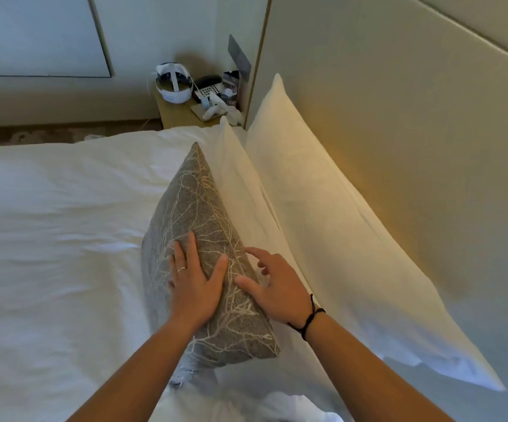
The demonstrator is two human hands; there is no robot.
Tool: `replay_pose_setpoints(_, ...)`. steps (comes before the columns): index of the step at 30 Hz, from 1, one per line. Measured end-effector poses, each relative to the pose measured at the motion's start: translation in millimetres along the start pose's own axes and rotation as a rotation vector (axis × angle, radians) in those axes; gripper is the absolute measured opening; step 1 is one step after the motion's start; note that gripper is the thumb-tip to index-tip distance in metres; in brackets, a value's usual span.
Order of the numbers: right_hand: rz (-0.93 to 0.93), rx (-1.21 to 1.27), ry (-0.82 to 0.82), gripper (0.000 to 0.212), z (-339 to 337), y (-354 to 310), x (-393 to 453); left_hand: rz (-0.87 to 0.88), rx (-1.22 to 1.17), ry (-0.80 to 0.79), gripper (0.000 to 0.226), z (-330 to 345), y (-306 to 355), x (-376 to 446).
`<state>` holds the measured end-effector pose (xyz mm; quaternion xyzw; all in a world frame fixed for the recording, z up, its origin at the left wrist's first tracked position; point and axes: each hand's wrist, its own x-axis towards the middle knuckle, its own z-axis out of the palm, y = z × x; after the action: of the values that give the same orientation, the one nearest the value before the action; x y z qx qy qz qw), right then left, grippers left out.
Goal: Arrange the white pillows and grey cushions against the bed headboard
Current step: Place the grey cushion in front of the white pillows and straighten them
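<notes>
A grey cushion [195,208] with a pale branch pattern stands on edge on the bed, leaning against a white pillow [240,190]. Behind that, a second white pillow [332,226] leans on the beige headboard [399,117]. My left hand [196,281] lies flat on the cushion's left face, fingers straight and a ring on one finger. My right hand [272,284] touches the cushion's top edge from the right, fingers spread and relaxed, a black cord on the wrist. Neither hand grips anything.
White bedding [57,239] covers the mattress to the left. A wooden bedside table [182,115] at the far end carries a white headset [173,83], a phone [207,86] and small items. A window bench runs along the far wall.
</notes>
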<state>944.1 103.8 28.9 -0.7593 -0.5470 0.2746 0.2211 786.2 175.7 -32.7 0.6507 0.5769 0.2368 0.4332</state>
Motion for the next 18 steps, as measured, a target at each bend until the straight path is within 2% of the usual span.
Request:
replay_pose_setpoints(2,0.076,-0.052,0.092,0.057,-10,17,-21,0.048,0.073,0.0,0.086,1,12,-5)
replay_pose_setpoints(5,0.249,-0.155,0.096,0.045,-20,50,-61,0.067,0.15,-0.018,0.087,1,17,-9)
replay_pose_setpoints(9,0.435,-0.083,0.123,0.022,-20,88,-115,0.09,0.175,0.006,0.083,1,17,-15)
replay_pose_setpoints(12,0.524,-0.032,0.127,0.027,-17,102,-137,0.11,0.193,0.023,0.08,0,18,-18)
replay_pose_setpoints(14,0.624,0.091,0.133,0.027,-15,107,-143,0.125,0.204,0.026,0.08,-1,21,-20)
replay_pose_setpoints(18,0.857,0.661,0.141,0.025,-21,107,-148,0.144,0.249,0.031,0.079,-3,30,-24)
